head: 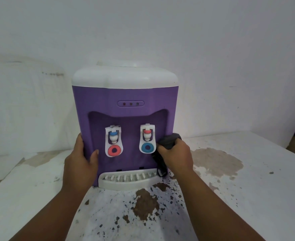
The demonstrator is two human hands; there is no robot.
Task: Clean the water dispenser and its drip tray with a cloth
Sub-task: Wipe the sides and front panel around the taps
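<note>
Purple countertop water dispenser [126,98], white lid, sits upright mid-table, back to the far wall. Its white drip tray [126,186] is seated at the near foot of the unit, slats showing. A dark grey cloth [171,140] is bunched vs. the right edge of the tap recess, just right of the right-hand tap [147,139], w/ a loose tail hanging down to the tray's right end. The right hand [176,153] has its fingers curled tight round the cloth and presses it on the purple face. The left hand [79,158] steadies the body at the lower left corner: thumb flat on the front, fingers wrapped round the side, mostly hidden. Left-hand tap [113,141] is clear of both hands. Step in hand, by my read: wiping the front panel, right side of recess; tray prob. not yet done. Next move likely calls for working the cloth round the taps w/o pressing the levers, left hand bracing so the unit doesn't slide, then down to the tray slats. White table [251,202] is paint-flaked, w/ brown patches near the tray.
</note>
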